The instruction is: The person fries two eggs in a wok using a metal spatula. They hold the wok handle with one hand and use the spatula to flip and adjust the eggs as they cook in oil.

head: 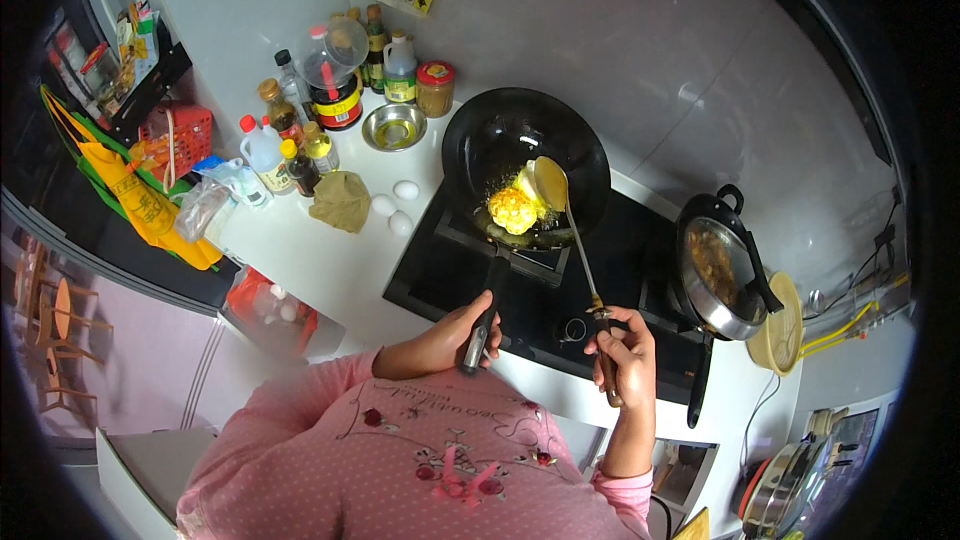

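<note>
My left hand (444,337) grips the black handle of a dark wok (525,114) on the left side of the black cooktop (622,240). The wok is tilted, its far rim raised toward the wall. In my right hand (628,356) is the wooden handle of a long metal spatula (553,181). Its broad blade is inside the wok, touching or right beside a mass of yellow egg (516,208) with browned patches. A paler part of the egg lies partly behind the blade. Some oil shows along the wok's lower side.
Several white eggs (406,190) rest on the counter beside a crumpled brown cloth (340,202). A metal bowl (395,127) holds yellowish liquid residue, near bottles and jars. At the right stands a second pan (675,270) with a glass lid (714,262); a yellow basin (780,324) is behind it.
</note>
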{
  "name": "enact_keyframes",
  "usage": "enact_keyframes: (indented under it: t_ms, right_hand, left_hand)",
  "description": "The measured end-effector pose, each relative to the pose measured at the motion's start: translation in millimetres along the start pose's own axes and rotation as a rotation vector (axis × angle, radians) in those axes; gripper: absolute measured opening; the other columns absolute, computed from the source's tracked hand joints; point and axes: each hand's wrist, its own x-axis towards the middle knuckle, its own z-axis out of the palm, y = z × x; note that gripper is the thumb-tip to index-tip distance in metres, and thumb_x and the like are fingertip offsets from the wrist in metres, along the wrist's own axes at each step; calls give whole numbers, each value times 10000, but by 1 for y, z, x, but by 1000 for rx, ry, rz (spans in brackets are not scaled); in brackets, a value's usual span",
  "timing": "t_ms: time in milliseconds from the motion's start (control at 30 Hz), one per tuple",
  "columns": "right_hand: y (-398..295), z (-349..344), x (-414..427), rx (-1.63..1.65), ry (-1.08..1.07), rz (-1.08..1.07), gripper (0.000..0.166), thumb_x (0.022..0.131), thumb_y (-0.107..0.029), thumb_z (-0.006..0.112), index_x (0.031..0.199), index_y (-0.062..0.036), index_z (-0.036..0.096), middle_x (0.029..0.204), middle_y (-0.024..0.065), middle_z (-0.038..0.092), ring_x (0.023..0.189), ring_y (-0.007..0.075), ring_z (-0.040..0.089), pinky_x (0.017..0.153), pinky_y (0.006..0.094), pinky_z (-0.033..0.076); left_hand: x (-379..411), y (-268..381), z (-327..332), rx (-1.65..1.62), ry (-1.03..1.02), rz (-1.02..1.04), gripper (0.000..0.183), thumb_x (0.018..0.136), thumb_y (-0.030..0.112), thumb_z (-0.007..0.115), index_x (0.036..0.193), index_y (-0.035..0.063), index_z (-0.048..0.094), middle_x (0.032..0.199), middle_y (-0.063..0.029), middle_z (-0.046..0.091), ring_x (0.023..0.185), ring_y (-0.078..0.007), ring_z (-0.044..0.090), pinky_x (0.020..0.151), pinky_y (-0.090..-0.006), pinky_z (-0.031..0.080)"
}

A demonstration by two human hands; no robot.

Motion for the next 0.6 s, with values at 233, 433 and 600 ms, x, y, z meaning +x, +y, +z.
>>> enact_keyframes:
  t_ms: [233, 433, 600]
  right_hand:
    - [5, 0, -23, -37, 11, 47, 263, 889, -11, 525, 1144, 0, 465, 711, 127, 617, 356, 133, 490, 294, 232, 341]
    - [15, 6, -31, -10, 15, 56, 255, 896, -14, 525, 1143, -13, 463, 714, 121, 616, 352, 129, 489, 290, 228, 339]
    - [19, 20, -27, -12, -2, 64, 249, 898, -22, 528, 1137, -22, 460, 711, 112, 617, 357, 124, 493, 304, 229, 346]
  left_hand:
    - [-5, -10, -10, -15, 40, -41, 512, 974, 564, 342, 989, 82, 515, 843, -101, 617, 797, -233, 619, 619, -359, 500]
    - [-15, -21, -12, 26, 47, 4, 561, 980, 579, 278, 1008, 80, 533, 902, -104, 631, 825, -238, 626, 674, -379, 508]
    - [-16, -28, -13, 87, 120, 32, 607, 974, 603, 242, 1041, 77, 536, 930, -98, 635, 868, -245, 622, 743, -410, 500]
